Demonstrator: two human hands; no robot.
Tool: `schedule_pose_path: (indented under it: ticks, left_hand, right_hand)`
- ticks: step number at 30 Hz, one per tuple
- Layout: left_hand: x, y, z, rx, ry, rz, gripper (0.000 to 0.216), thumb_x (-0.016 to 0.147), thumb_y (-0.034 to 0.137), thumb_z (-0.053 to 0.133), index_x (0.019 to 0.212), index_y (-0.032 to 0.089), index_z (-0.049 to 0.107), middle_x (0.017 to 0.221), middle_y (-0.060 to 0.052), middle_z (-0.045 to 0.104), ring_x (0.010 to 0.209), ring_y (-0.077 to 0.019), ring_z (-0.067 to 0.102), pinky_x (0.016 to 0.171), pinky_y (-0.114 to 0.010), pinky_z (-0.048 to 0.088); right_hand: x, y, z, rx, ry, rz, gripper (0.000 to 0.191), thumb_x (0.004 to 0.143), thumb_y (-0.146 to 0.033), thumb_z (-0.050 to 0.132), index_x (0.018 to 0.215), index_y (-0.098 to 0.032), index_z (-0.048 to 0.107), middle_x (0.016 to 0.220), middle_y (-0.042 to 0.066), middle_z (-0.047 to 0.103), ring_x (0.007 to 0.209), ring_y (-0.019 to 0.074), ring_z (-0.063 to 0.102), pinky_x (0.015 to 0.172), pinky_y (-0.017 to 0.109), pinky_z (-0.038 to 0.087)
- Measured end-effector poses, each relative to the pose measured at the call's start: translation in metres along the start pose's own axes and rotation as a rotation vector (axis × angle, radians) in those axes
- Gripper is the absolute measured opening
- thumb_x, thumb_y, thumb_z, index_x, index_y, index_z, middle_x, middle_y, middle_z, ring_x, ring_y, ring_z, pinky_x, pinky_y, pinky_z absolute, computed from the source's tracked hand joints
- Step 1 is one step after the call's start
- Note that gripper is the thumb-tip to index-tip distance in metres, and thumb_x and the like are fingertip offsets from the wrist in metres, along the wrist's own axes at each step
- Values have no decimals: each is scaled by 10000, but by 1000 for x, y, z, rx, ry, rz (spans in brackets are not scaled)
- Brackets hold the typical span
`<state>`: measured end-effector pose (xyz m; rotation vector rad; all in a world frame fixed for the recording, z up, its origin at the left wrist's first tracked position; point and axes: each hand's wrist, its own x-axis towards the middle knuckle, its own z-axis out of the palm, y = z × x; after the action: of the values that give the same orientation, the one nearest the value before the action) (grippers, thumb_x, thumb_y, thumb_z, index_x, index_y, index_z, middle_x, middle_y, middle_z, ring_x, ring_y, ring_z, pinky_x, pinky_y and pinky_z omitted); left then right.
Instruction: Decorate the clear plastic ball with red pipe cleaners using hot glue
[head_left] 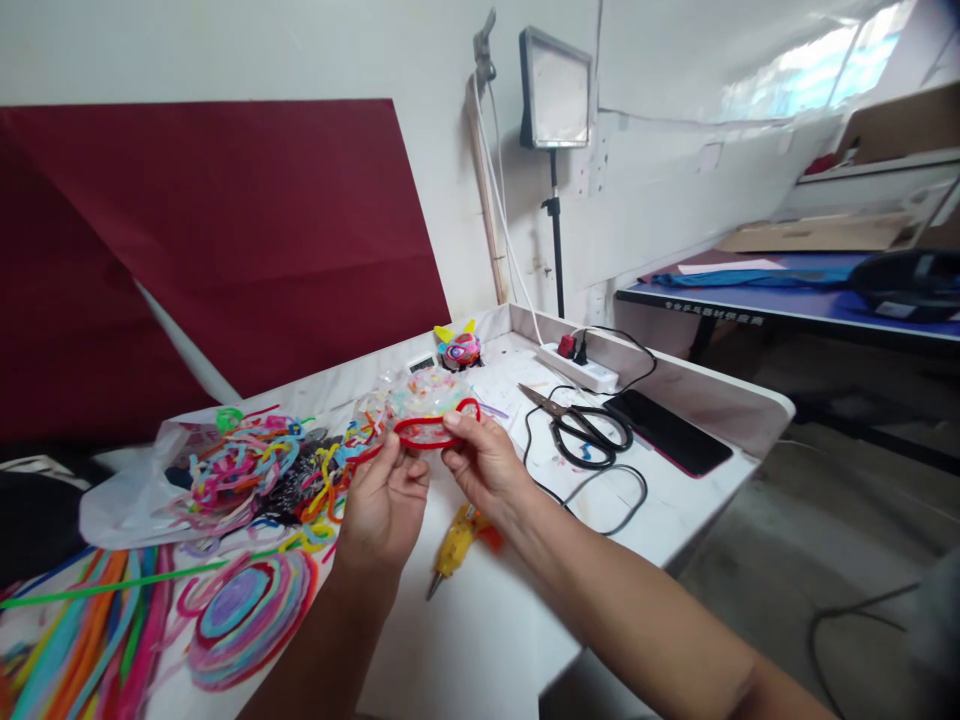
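Both hands are engaged on one item, a red fuzzy strip (420, 445), held up above the surface (457, 650) and spanning the gap between the fingertips. The strip is bent into a narrow, elongated loop; whether the loop is closed cannot be told. Its long axis runs crosswise from hand to hand, close to level, with the right-hand portion curving upward past the thumb. A further length of red extends left beyond the left hand, towards the pile of coloured strips (247, 470); its end cannot be made out.

The left hand (386, 500) pinches the strip's left part between thumb and forefinger, remaining fingers loosely curled. The right hand (484, 460) pinches the right part, thumb uppermost, fingers folded beneath. Neither hand is nearer to the strip; both are in contact.

The yellow glue gun (456, 540) lies on the surface below the hands, between the forearms, its nozzle angled towards the wearer and to the left. Its rear end lies close to the right forearm. The scissors (553, 407) rest to the right, apart from the right hand, the nearer of the two.
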<state>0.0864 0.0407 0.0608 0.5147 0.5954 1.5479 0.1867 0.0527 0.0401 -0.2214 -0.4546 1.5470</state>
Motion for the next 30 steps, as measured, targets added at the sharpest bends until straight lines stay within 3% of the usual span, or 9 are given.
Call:
schedule_pose_path:
  ticks: [4,16,24,30]
  left_hand:
    - [-1,0,1,8,-33,6,214,884,22,492,881,124,680,763,-15,707,561,-57,598,422,-140,408]
    - [-2,-2,-3,-24,-8,20,124,753,22,676,705,126,630,601,37,623,553,-69,602,424,-139,403]
    - [0,-4,-7,12,-53,41,65,756,73,699,765,128,665,744,-6,701,614,-77,626,445,-142,409]
    - [0,-3,-5,20,-26,50,69,738,76,715,749,114,658,712,2,696,578,-66,609,444,-145,413]
  right_hand:
    - [0,0,0,18,-10,-11,189,588,-183,797,660,-139,628,571,-53,595,469,34,465,351,120,300]
    - [-1,3,0,25,34,-1,205,584,-172,813,677,-135,633,581,-47,625,471,42,500,340,113,330]
    - [-2,6,-3,76,50,23,178,619,-142,804,668,-144,634,577,-47,629,487,50,530,360,116,363]
    - [-3,7,-1,98,51,39,178,624,-145,806,698,-147,644,610,-42,656,490,52,546,365,119,378]
